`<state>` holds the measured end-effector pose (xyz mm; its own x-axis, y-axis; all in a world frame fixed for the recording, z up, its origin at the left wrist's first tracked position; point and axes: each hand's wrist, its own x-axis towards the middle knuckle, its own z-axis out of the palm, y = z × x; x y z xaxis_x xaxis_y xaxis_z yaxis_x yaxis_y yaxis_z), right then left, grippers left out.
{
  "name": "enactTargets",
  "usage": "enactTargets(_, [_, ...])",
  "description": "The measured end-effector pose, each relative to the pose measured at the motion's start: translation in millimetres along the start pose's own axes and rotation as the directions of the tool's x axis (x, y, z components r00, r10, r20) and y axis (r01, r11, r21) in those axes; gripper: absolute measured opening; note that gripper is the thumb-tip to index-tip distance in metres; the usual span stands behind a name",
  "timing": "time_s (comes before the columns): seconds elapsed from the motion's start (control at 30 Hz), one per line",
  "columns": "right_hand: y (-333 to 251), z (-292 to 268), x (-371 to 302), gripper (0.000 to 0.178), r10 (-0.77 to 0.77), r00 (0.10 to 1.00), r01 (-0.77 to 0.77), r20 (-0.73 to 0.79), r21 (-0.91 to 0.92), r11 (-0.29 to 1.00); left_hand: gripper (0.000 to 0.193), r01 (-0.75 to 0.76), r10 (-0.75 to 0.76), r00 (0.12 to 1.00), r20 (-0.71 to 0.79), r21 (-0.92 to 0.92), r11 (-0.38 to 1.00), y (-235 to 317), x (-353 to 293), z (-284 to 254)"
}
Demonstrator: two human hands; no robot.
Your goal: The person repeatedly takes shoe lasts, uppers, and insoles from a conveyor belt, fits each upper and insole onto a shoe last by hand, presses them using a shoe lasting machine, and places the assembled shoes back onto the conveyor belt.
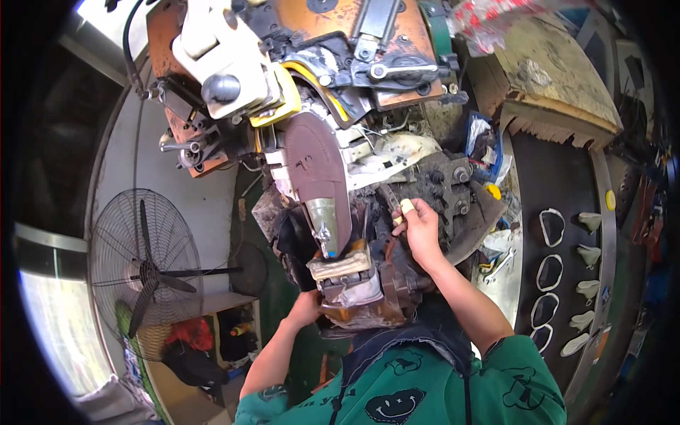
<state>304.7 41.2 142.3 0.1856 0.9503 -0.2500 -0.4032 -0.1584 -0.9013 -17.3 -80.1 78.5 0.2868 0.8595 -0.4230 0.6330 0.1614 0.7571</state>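
Pale wall panels [166, 159] are seen at the left, with a black wire-caged fan [147, 269] stood before them and a red cloth [191, 333] heaped just beside it. On the right, a black belt [542, 177] is laid out under the end of a worn, box-like cover [559, 81]; along it are set a row of dark, white-rimmed pieces [550, 273] and a row of small pale pieces [588, 256].

At the centre, a brown sole [315, 152] is seated face up in a soot-stained machine [418, 49], flanked by white pads. Its nearer end is overlapped by a greenish metal part [324, 221], and a pale block [340, 265] is mounted just below.

By the right hand [420, 228], the machine's dark side is reached, to the right of the sole and apart from it. Its fingers are curled, and pale yellow is shown at the thumb and forefinger — whether caps are worn or something is pinched cannot be told. The left hand [306, 307] is placed low, against the machine's left side near the pale block; its fingertips are hidden, so its grip cannot be told.
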Motion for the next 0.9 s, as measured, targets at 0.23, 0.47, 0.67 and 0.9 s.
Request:
enactTargets(0.23, [-40,-13,-100,0.008,0.021,0.958,-0.048,0.286,0.087,0.995,0.024,0.019,-0.062,0.940,-0.335,-0.132,0.991,181,-75,-83])
enactTargets(0.47, [-54,-73,-173,0.086,0.061,0.746,-0.277,0.664,0.226,0.934,0.038,-0.104,0.087,0.994,-0.061,-0.730,0.676,284,47,31])
enactTargets(0.67, [-34,-209,-222,0.101,-0.174,0.970,0.170,-0.167,-0.039,0.985,0.043,-0.309,0.462,0.788,0.407,-0.388,0.868,366,115,231])
enactTargets(0.9, [27,-380,-371,0.080,-0.062,0.595,0.008,-0.801,-0.072,0.997,0.027,-0.254,0.362,0.376,0.853,-0.281,0.925,411,53,542])
